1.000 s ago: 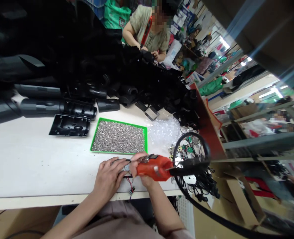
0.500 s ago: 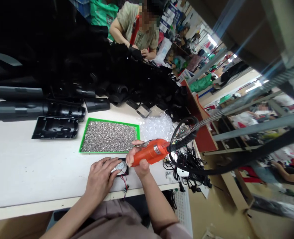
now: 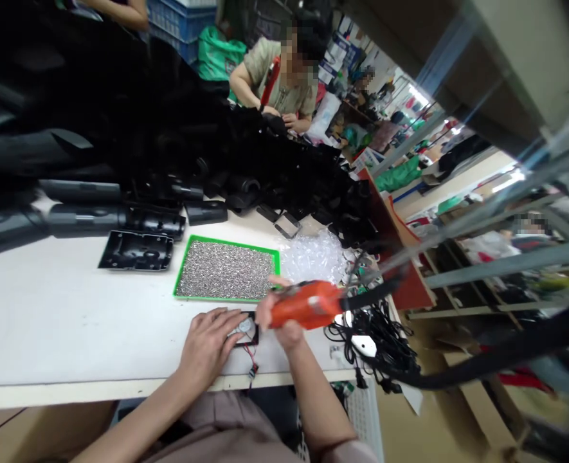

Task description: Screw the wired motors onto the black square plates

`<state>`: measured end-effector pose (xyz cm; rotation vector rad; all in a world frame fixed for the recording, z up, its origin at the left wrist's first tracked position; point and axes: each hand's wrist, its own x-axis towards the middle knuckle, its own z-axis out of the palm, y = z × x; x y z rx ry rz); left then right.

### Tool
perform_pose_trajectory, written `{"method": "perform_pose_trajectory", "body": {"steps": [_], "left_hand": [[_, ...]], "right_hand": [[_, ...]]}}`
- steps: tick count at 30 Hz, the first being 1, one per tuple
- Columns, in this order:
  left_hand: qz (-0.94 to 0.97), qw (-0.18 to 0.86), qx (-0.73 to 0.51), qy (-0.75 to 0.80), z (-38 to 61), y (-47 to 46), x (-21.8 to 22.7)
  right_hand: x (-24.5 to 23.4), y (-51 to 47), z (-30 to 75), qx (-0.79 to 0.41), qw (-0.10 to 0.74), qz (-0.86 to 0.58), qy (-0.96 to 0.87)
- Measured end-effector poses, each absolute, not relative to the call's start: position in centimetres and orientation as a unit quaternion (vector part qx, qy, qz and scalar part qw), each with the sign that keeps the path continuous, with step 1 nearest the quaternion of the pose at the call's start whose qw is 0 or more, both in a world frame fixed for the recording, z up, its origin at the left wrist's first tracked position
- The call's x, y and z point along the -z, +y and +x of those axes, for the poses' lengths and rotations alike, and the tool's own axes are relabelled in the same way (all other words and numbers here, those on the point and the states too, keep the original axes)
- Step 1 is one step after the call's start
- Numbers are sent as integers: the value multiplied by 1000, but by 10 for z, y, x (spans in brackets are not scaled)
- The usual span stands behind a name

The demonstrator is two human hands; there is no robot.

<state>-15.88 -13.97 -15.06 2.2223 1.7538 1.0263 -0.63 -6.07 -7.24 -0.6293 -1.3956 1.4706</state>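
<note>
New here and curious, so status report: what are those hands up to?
Left hand: flat on a small black-framed part with red and black wires. Right hand: gripping an orange corded power tool. Just beyond: green-rimmed tray, not in the way.

From my feed, the person wears a loose taupe top (image 3: pixel 221 427), though it could be closer to dusty pink at this poor, steep angle. The soft cloth bunches in folds, and a sleeve (image 3: pixel 354 452) ends at the bottom edge of the view. Both forearms (image 3: pixel 317 402) are bare down to the uncovered left hand (image 3: pixel 207 344) and right hand (image 3: pixel 287 334).
</note>
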Motion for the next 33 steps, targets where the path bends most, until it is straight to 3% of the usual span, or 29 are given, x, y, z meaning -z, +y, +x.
{"method": "perform_pose_trajectory", "body": {"steps": [4, 7, 10, 18, 23, 28, 33], "left_hand": [[712, 24, -316, 626, -178, -94, 128], [710, 36, -204, 673, -187, -45, 115], [729, 59, -176, 658, -191, -16, 113], [738, 61, -235, 629, -203, -27, 121], [728, 83, -279, 621, -211, -39, 131], [710, 79, -325, 619, -217, -60, 131], [652, 190, -435, 591, -198, -112, 124]], "right_hand": [[40, -44, 0, -563, 585, -219, -542], [32, -40, 1, -562, 557, -262, -551], [34, -43, 2, -574, 522, -294, -558], [28, -46, 4, -603, 438, -310, -590], [26, -43, -18, -578, 536, -286, -545], [26, -44, -37, -581, 581, -232, -520], [21, -57, -44, -590, 607, -189, -497]]}}
